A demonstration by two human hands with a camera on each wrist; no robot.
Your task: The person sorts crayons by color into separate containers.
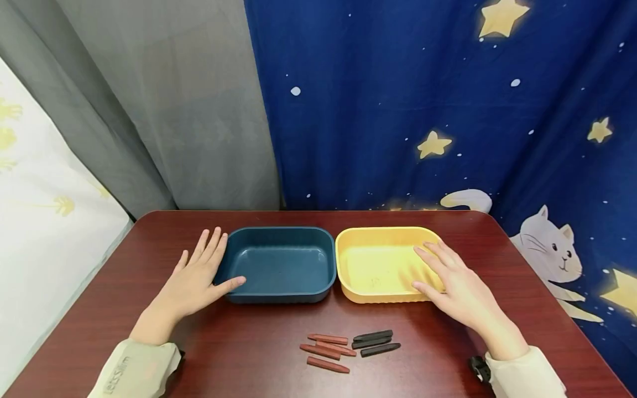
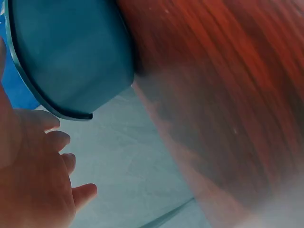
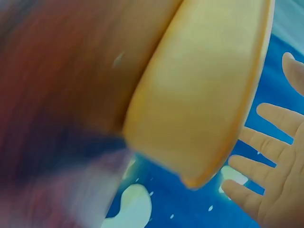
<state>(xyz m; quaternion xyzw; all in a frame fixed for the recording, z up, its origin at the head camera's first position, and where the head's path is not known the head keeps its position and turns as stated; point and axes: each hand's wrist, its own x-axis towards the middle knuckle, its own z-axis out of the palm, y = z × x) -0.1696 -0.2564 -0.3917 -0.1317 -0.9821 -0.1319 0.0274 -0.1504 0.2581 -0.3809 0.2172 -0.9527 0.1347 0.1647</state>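
A dark blue tray (image 1: 281, 239) and a yellow tray (image 1: 348, 260) stand side by side on the dark red table (image 1: 99, 287). My left hand (image 1: 199, 273) lies open with straight fingers beside the blue tray's left edge, thumb at its near corner. My right hand (image 1: 450, 279) is open over the yellow tray's right edge, fingers spread. The blue tray's outer wall (image 2: 71, 52) fills the left wrist view with my fingers (image 2: 57, 140) beside it. The yellow tray's wall (image 3: 199, 95) shows in the right wrist view, my fingers (image 3: 275, 118) apart from it.
Several brown-red crayons (image 1: 327, 349) and three black crayons (image 1: 374, 340) lie on the table in front of the trays. A grey curtain (image 1: 164, 105) and a blue star-patterned cloth (image 1: 448, 99) hang behind the table. A white patterned cloth (image 1: 45, 221) is at the left.
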